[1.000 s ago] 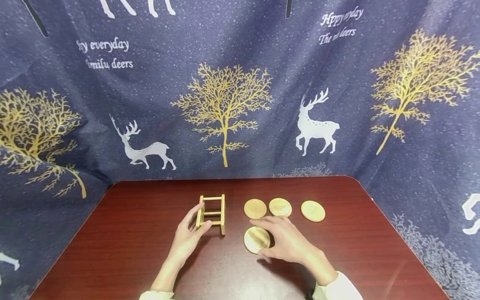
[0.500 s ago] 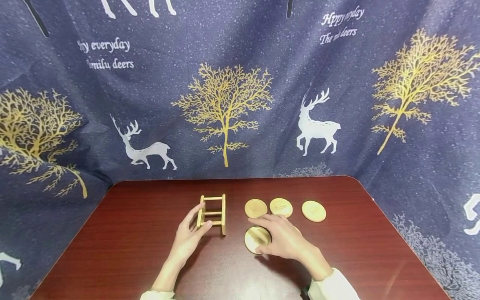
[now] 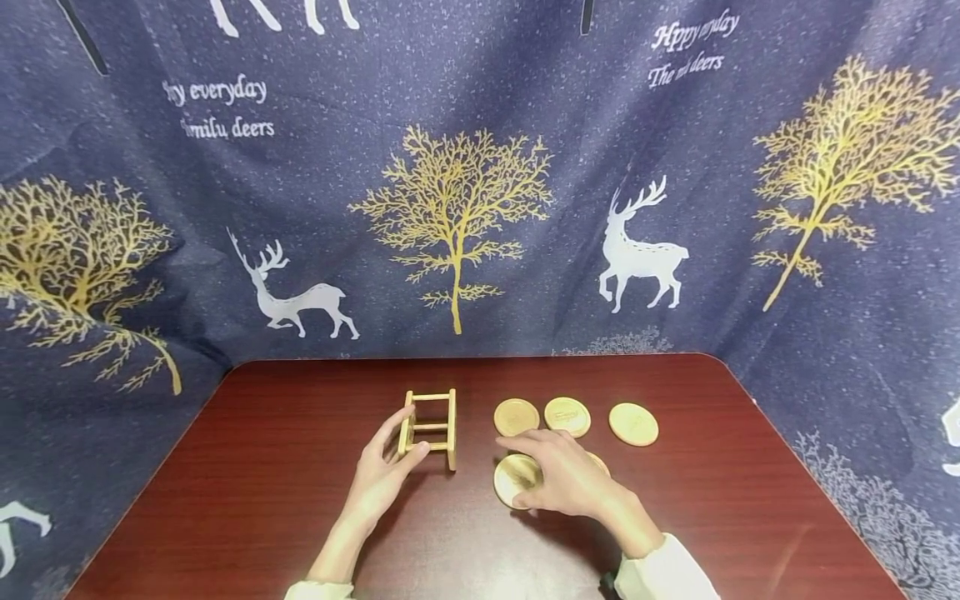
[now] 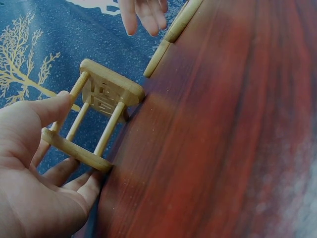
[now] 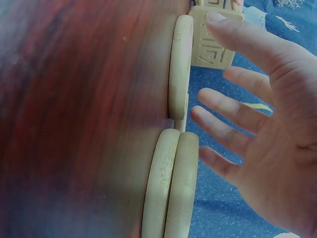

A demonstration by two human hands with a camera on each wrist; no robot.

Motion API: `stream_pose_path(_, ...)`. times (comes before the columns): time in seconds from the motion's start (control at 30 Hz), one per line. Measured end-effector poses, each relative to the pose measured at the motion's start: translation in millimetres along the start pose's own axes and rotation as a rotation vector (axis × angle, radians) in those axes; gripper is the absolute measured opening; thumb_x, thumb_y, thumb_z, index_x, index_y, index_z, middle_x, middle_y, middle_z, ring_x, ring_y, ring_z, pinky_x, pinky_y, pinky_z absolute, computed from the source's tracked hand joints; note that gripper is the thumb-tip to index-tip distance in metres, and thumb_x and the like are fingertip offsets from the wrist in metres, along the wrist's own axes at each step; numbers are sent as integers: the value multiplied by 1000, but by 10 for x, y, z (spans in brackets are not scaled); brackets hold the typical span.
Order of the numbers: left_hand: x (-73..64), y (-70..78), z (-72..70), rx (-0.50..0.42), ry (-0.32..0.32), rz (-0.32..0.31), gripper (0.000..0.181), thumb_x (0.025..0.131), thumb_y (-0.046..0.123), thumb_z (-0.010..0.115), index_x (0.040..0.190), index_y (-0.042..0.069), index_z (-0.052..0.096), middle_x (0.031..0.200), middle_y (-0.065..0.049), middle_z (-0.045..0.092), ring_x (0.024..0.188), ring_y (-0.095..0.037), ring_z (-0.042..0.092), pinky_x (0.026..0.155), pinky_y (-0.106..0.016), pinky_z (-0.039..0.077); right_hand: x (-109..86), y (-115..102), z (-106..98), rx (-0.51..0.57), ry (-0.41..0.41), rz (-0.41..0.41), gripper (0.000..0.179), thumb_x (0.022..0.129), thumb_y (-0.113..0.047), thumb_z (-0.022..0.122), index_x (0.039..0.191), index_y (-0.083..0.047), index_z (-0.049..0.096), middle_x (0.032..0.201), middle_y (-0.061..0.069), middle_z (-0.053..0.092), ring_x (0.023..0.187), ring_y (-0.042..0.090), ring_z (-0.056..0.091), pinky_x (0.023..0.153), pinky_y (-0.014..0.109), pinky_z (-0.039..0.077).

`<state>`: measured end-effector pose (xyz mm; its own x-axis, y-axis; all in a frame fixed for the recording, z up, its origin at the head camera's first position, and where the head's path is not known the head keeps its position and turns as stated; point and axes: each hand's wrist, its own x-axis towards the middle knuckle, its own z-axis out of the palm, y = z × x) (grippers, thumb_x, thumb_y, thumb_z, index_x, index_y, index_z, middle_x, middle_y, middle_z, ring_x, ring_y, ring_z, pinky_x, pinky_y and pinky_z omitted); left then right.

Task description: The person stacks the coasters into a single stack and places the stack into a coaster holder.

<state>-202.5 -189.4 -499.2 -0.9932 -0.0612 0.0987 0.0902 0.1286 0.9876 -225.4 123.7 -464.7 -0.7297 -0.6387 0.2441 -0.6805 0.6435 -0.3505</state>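
Observation:
A small wooden coaster rack (image 3: 452, 429) with slatted side panels and thin rods stands left of centre on the table. My left hand (image 3: 377, 477) grips its near end, thumb on one side and fingers on the other; the left wrist view shows the thumb against a rod (image 4: 79, 87). My right hand (image 3: 572, 475) hovers over a round wooden coaster (image 3: 512, 481), thumb and fingers spread around its right part. In the right wrist view, a coaster (image 5: 179, 69) lies flat beyond two stacked coasters (image 5: 182, 183), and the fingers (image 5: 223, 104) are apart from them.
Behind the right hand, three more round coasters lie in a row: a left one (image 3: 516, 417), a middle one (image 3: 567, 415) and a right one (image 3: 633, 424). Another coaster's edge (image 3: 600, 463) peeks out behind the hand. A printed cloth (image 3: 337, 208) hangs behind the dark red table (image 3: 300, 392).
My right hand has shifted slightly left over the near coaster, uncovering a coaster's edge behind it. My left hand keeps its grip on the rack. The head view has turned a little.

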Motion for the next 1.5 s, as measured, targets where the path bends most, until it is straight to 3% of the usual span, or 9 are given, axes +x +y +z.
stream_pose_path(0.37, -5, 11, 3, -2, 1, -1, 68, 103, 12, 81, 165, 12, 52, 174, -13, 43, 163, -36, 37, 133, -45, 32, -20, 25, -21, 28, -65, -11, 82, 76, -28, 103, 150, -13, 70, 148, -1, 71, 138, 31, 64, 112, 67, 52)
stream_pose_path(0.73, -4, 11, 5, 9, 6, -3, 68, 103, 11, 81, 165, 13, 52, 175, -14, 43, 163, -37, 36, 133, -45, 33, -18, 63, -6, -1, -47, -63, 82, 74, -28, 104, 147, -10, 71, 143, 4, 74, 132, 32, 69, 106, 61, 58)
stream_pose_path(1.0, -6, 15, 5, 1, 0, -9, 68, 103, 12, 81, 165, 14, 52, 175, -14, 42, 163, -37, 37, 133, -45, 33, -23, 66, -5, -7, -75, -55, 83, 74, -26, 104, 149, -12, 70, 143, 8, 73, 132, 33, 69, 107, 63, 58)
stream_pose_path(1.5, -16, 26, -3, -11, -8, -2, 69, 104, 13, 80, 166, 12, 51, 174, -15, 43, 162, -37, 39, 131, -44, 35, -35, 36, -19, 17, -113, -43, 83, 73, -22, 104, 148, -11, 70, 146, 9, 72, 133, 34, 67, 111, 54, 58)
